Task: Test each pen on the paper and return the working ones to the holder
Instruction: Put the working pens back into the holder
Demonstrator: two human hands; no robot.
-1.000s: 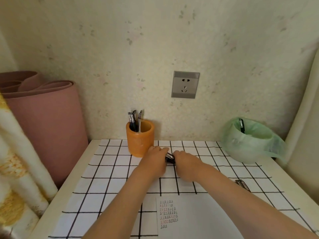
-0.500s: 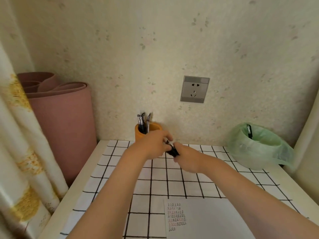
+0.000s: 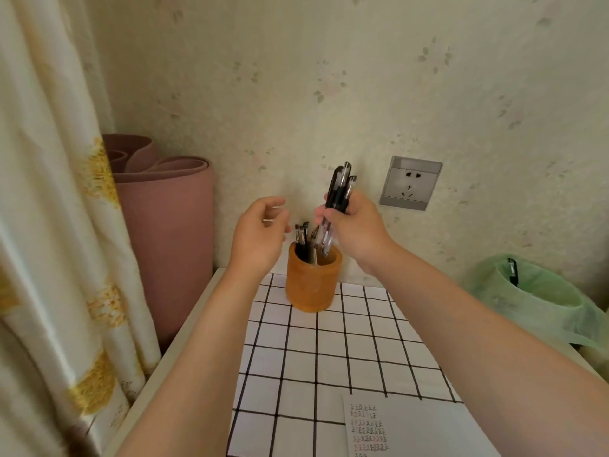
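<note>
A long cream curtain (image 3: pixel 49 225) with yellow blotches hangs down the left side, and behind it a rolled pink mat (image 3: pixel 168 232) stands against the speckled wall. The table (image 3: pixel 184 321) below wears a white cloth with a black grid (image 3: pixel 329 351). At the far right sits a bin lined with a green bag (image 3: pixel 540 295), and a dark pen (image 3: pixel 511 271) pokes up inside it. A grey wall socket (image 3: pixel 410 183) is mounted above the table, to the right of the hands.

At the near edge lies the paper (image 3: pixel 418 427), its left margin covered in small rows of test scribbles. The orange holder (image 3: pixel 311 282) stands on the cloth near the wall, with about 4 pens (image 3: pixel 304 237) leaning inside.

The right hand (image 3: pixel 356 225) is just above the holder, its fingers clamped round a bundle of pens (image 3: pixel 339 192), caps up, clear barrels pointing down into the holder's mouth. I count at least 2, more I cannot tell. The left hand (image 3: pixel 260 232) hovers just left of the holder, fingers loosely curled and apart, gripping nothing.
</note>
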